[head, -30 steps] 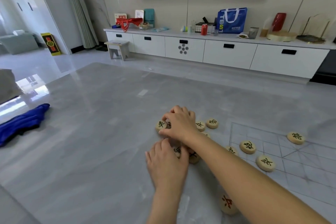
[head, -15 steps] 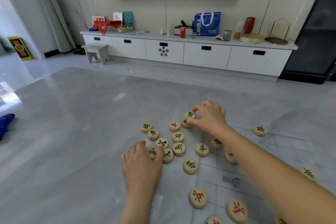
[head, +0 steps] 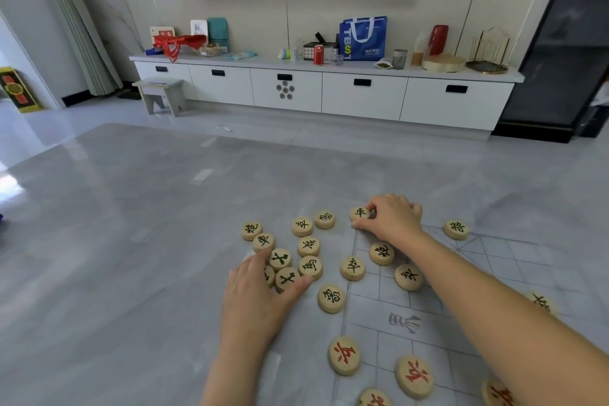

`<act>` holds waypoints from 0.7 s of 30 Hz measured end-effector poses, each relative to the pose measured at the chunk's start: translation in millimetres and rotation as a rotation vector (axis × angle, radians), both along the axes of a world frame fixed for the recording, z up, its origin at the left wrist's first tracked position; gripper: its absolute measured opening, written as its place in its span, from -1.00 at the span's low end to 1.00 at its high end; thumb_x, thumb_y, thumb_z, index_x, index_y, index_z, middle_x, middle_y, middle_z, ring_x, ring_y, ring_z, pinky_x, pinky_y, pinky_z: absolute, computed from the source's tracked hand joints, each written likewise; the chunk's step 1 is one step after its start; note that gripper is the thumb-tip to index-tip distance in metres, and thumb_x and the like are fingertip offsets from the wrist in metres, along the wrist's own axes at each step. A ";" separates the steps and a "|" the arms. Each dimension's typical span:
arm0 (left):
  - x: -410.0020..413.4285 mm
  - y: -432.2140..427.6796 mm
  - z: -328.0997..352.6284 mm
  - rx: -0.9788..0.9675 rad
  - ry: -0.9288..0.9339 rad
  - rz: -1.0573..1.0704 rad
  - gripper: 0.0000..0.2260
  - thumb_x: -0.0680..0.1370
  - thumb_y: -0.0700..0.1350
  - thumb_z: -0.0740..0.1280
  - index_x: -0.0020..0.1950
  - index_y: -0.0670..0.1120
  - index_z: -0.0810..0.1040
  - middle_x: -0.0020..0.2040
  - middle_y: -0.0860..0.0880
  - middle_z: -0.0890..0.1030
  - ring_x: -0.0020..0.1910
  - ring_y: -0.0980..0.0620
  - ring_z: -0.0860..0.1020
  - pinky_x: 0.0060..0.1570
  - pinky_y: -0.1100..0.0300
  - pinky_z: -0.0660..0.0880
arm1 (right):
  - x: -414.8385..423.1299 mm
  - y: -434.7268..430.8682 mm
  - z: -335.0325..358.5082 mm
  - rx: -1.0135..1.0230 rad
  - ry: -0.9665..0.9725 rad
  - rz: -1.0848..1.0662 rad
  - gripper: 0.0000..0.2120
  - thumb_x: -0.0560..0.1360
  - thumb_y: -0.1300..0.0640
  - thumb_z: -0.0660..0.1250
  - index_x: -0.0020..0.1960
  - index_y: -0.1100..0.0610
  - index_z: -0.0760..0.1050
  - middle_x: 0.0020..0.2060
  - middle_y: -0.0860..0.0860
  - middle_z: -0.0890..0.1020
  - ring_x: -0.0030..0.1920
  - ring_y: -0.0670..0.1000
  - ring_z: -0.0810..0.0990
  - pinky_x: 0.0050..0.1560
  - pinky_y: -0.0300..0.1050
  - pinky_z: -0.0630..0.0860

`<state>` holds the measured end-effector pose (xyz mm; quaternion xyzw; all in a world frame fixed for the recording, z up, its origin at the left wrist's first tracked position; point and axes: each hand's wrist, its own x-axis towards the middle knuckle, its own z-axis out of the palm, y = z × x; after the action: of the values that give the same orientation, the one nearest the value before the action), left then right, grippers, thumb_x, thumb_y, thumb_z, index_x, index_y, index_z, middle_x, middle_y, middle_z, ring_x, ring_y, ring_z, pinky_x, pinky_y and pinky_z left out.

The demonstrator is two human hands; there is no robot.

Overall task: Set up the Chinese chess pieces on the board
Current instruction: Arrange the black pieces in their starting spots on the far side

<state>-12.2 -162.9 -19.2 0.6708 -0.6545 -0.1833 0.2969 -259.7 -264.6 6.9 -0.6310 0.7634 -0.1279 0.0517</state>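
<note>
A: At the board's far-left corner, the right hand (head: 392,219) pinches the chariot piece (head: 360,213) between thumb and forefinger — the corner point lies just under the thumb, on the board (head: 494,273).

B: And the left hand (head: 260,300)?

A: Nearer the loose cluster beside the board — fingers spread flat over a black piece (head: 286,278), pressing, not gripping.

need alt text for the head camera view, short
A person's right hand pinches a dark-lettered chess piece at the printed board's far corner, while the left hand rests on a loose cluster of pieces beside it.
</note>
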 end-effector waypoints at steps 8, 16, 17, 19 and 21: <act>0.0 -1.7 -3.7 0.010 -0.101 -0.008 -0.09 0.18 0.55 0.20 0.39 0.05 0.34 0.27 0.04 0.49 0.27 -0.02 0.40 0.21 0.04 0.38 | -10.4 14.8 0.6 -0.019 -0.047 0.023 -0.39 0.34 -0.38 0.30 0.27 -0.07 0.40 0.14 -0.04 0.53 0.19 0.06 0.44 0.10 0.02 0.22; -2.8 5.3 9.5 0.035 -0.152 -0.034 -0.12 0.20 0.52 0.22 0.38 0.04 0.33 0.33 0.00 0.44 0.32 -0.07 0.36 0.31 0.00 0.28 | -18.5 56.0 20.8 -0.038 -0.141 0.052 -0.44 0.40 -0.31 0.30 0.32 -0.10 0.37 0.13 -0.08 0.51 0.20 0.03 0.43 0.20 0.03 0.22; -2.7 6.4 11.6 0.030 -0.140 -0.039 -0.13 0.19 0.52 0.23 0.36 0.04 0.35 0.32 0.00 0.43 0.32 -0.06 0.36 0.31 0.00 0.28 | -17.4 62.9 22.6 -0.035 -0.162 0.069 -0.44 0.40 -0.31 0.30 0.32 -0.11 0.36 0.10 -0.09 0.50 0.19 0.02 0.42 0.20 0.02 0.21; -1.4 9.3 14.3 0.026 -0.084 -0.049 -0.12 0.17 0.53 0.23 0.34 0.04 0.39 0.34 0.01 0.41 0.32 -0.04 0.35 0.31 0.00 0.29 | -14.4 77.7 26.3 -0.036 -0.186 0.114 -0.45 0.40 -0.29 0.31 0.32 -0.11 0.36 0.05 -0.11 0.47 0.16 -0.01 0.42 0.18 0.00 0.20; -1.5 14.2 15.7 0.014 -0.051 -0.095 -0.11 0.15 0.52 0.23 0.34 0.03 0.42 0.37 0.01 0.37 0.35 -0.03 0.31 0.33 0.03 0.27 | -11.5 92.9 28.8 -0.038 -0.189 0.170 -0.47 0.40 -0.28 0.31 0.31 -0.12 0.37 0.03 -0.14 0.44 0.15 -0.04 0.41 0.14 -0.03 0.18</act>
<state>-13.6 -148.8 -3.5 0.6455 -0.6916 -0.1845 0.2663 -271.2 -171.6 35.7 -0.6794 0.6964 -0.1961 0.1221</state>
